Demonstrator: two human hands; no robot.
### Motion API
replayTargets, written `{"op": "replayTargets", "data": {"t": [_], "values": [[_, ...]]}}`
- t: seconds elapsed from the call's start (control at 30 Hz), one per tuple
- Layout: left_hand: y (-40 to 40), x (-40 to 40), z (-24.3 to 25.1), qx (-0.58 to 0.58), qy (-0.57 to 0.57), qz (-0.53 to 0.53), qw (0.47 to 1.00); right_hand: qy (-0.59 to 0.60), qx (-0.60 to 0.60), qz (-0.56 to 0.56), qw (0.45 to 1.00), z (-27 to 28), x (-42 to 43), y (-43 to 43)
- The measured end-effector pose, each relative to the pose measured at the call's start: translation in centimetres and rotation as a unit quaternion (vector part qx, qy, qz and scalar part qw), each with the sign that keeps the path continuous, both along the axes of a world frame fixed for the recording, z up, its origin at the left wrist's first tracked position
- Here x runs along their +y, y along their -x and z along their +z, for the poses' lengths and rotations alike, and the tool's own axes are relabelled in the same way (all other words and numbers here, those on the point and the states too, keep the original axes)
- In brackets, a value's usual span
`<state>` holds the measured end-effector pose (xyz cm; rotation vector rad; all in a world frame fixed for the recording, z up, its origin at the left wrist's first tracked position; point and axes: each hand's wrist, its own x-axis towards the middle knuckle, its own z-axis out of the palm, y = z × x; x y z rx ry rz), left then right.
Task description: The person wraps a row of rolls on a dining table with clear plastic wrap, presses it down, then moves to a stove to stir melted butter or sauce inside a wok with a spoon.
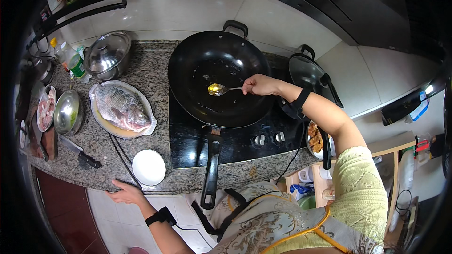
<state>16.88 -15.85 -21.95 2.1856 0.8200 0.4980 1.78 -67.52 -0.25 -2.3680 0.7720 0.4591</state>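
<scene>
My right hand point(260, 85) grips the handle of a metal spoon point(218, 89) over a large black wok point(190, 109). Something shiny and yellow shows in the spoon's bowl; small glossy spots mark the wok's bottom. Fingers apart and holding nothing, my left hand point(125, 193) is at the counter's front edge. Close to it are a white bowl point(149, 167) and a pair of dark chopsticks point(122, 157). Beyond these, a whole raw fish point(122, 106) lies in yellowish liquid on an oval dish point(94, 95).
The wok's long handle point(213, 176) juts past the counter edge. A kitchen knife point(83, 153), a metal bowl point(67, 113), a lidded steel pot point(107, 54) and bottles point(76, 63) stand left. Right are a glass-lidded pan point(309, 72), browned food point(314, 139) and hob knobs point(259, 140).
</scene>
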Motion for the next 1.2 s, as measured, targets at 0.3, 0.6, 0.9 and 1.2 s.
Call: {"op": "replayTargets", "data": {"t": [0.3,0.6,0.9,1.2], "values": [[0.1,-0.2,0.5,-0.002,0.005,0.001,1.000,0.060,-0.023,0.006,0.998,0.3,0.2,-0.3],[0.1,-0.4,0.7,0.002,0.007,0.007,1.000,0.091,-0.058,0.024,0.994,-0.2,-0.3,-0.1],[0.2,-0.3,0.5,0.007,-0.047,-0.006,0.999,0.078,-0.057,0.022,0.995,-0.6,-0.5,-0.1],[0.2,-0.6,1.0,0.007,-0.039,-0.002,0.999,0.036,-0.033,0.011,0.999,-0.5,-0.3,0.0]]}}
